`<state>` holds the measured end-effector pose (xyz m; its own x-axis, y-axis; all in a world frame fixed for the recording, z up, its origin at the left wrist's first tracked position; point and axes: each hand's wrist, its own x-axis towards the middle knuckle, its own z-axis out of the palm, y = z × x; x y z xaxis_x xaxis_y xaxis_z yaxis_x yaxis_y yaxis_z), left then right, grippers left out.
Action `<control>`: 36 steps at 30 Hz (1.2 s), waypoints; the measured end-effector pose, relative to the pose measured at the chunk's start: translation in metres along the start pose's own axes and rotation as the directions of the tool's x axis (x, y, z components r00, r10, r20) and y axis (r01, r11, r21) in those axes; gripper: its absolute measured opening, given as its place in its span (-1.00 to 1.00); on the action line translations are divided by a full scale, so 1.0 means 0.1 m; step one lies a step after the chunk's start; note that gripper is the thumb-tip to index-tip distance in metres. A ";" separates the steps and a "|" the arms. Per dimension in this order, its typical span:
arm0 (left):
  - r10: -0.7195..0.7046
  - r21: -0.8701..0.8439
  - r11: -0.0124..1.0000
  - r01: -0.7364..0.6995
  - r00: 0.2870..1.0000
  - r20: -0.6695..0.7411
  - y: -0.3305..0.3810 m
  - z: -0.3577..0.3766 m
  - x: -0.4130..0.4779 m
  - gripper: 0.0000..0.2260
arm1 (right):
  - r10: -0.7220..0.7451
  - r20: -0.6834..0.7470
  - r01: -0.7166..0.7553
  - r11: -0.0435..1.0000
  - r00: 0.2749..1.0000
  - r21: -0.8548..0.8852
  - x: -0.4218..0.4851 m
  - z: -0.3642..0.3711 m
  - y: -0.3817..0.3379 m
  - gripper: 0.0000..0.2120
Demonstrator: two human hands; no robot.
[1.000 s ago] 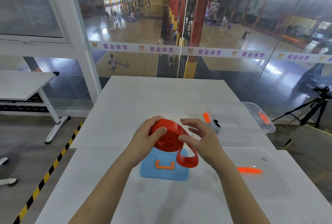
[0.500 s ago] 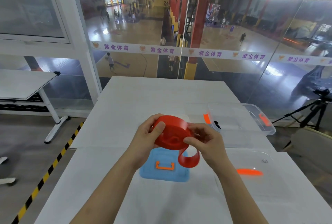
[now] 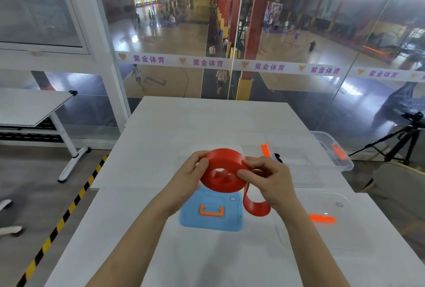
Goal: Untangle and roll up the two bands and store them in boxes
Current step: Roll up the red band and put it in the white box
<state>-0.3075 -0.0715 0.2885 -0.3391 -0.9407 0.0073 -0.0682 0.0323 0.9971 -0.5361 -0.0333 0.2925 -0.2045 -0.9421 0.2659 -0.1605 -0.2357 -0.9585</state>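
1. Your left hand (image 3: 190,173) grips the left side of the red band (image 3: 224,171), thumb pressed on its near face and fingers curled behind the coil.
2. Your right hand (image 3: 272,181) pinches the right edge of the same band between thumb and fingertips, closed on it.
3. The band is rolled into a thick coil, held in the air above the counter (image 3: 184,121) between both hands; its open centre faces you.
4. A loose tail of the band hangs from the right side of the coil, curling under your right hand.
5. Directly below the coil a blue lid (image 3: 211,220) with an orange handle lies flat on the counter.
6. To the right and farther back stands a clear box (image 3: 322,160) with orange latches; a small dark thing lies inside near its left wall, too small to identify.
7. A clear lid (image 3: 333,208) with an orange handle rests on the counter, just beside your right forearm.
8. A tripod (image 3: 400,139) stands on the floor past the counter's right edge.
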 end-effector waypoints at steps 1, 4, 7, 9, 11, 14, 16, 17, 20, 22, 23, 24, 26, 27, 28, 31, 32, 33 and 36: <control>0.039 0.171 0.985 -0.039 0.999 0.007 -0.04 -0.05 0.02 -0.75 | 0.005 0.019 -0.004 0.998 1.000 -0.056 0.01 -0.03 0.00 -0.72; 0.061 0.422 0.902 -0.089 0.995 0.077 -0.03 -0.10 0.05 -0.59 | -0.020 0.127 0.052 0.967 0.992 -0.251 0.02 -0.09 -0.02 -0.73; -0.010 0.463 0.884 -0.058 0.990 0.143 0.05 -0.03 0.06 -0.48 | -0.043 0.213 0.116 0.933 0.976 -0.341 0.03 -0.09 -0.07 -0.71; 0.005 0.521 0.849 -0.091 0.987 0.163 0.10 -0.01 0.07 -0.50 | -0.060 0.241 0.144 0.927 0.969 -0.345 0.03 -0.08 -0.10 -0.70; 0.035 0.491 0.864 -0.112 0.986 0.164 0.11 -0.03 0.07 -0.60 | -0.073 0.246 0.155 0.930 0.967 -0.334 0.02 -0.05 -0.11 -0.68; 0.058 0.387 0.917 -0.098 0.992 0.114 0.06 -0.05 0.06 -0.69 | -0.080 0.207 0.127 0.965 0.975 -0.227 -0.01 0.00 -0.08 -0.68; 0.054 0.258 0.964 -0.070 0.996 0.066 0.01 -0.07 0.04 -0.73 | -0.043 0.159 0.064 0.990 0.986 -0.128 -0.02 0.00 -0.03 -0.68; 0.049 0.186 0.981 -0.056 0.998 0.044 -0.01 -0.08 0.03 -0.74 | -0.030 0.137 0.043 0.995 0.990 -0.094 -0.02 -0.01 0.01 -0.68; 0.006 -0.050 0.999 -0.005 1.000 0.011 -0.04 -0.13 0.00 -0.75 | -0.009 0.079 0.012 0.999 0.997 -0.041 -0.02 -0.02 0.06 -0.66; -0.026 -0.122 0.992 0.030 0.999 0.040 -0.07 -0.12 -0.03 -0.74 | -0.006 0.055 0.007 1.000 0.998 -0.009 -0.01 -0.01 0.07 -0.68; -0.042 -0.126 0.991 0.051 0.997 0.070 -0.08 -0.12 -0.04 -0.74 | -0.005 0.055 0.006 1.000 0.998 -0.005 0.00 -0.01 0.06 -0.69; -0.062 -0.108 0.991 0.073 0.993 0.105 -0.10 -0.14 -0.03 -0.73 | -0.004 0.060 0.005 1.000 0.998 -0.014 0.00 -0.01 0.06 -0.69; -0.100 0.009 0.995 0.100 0.982 0.160 -0.10 -0.20 -0.01 -0.69 | 0.007 0.096 -0.002 0.999 0.995 -0.050 0.01 -0.02 0.06 -0.69; -0.107 0.099 0.991 0.092 0.981 0.164 -0.10 -0.24 0.01 -0.64 | 0.014 0.128 -0.006 0.998 0.992 -0.065 0.01 -0.01 0.07 -0.71; -0.107 0.188 0.979 0.076 0.982 0.158 -0.08 -0.27 0.02 -0.56 | 0.023 0.162 -0.009 0.997 0.987 -0.081 0.00 0.00 0.07 -0.72; -0.082 0.323 0.946 0.013 0.976 0.200 0.01 -0.22 0.03 -0.53 | 0.044 0.246 -0.006 0.988 0.968 -0.152 -0.04 0.09 0.07 -0.72; -0.067 0.343 0.939 -0.016 0.971 0.228 0.02 -0.19 0.02 -0.63 | 0.054 0.261 -0.012 0.987 0.964 -0.159 -0.05 0.11 0.07 -0.73; -0.053 0.350 0.936 -0.037 0.969 0.243 0.02 -0.16 0.02 -0.71 | 0.066 0.266 -0.024 0.988 0.962 -0.156 -0.06 0.13 0.06 -0.73; -0.025 0.263 0.964 -0.037 0.973 0.228 -0.01 -0.19 -0.02 -0.82 | 0.093 0.243 -0.070 0.992 0.966 -0.104 -0.07 0.17 0.02 -0.72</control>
<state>-0.2887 -0.0758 0.2891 -0.5424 -0.8394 -0.0350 -0.3001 0.1547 0.9413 -0.5189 -0.0309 0.2866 0.0220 -0.9896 0.1421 -0.2456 -0.1431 -0.9587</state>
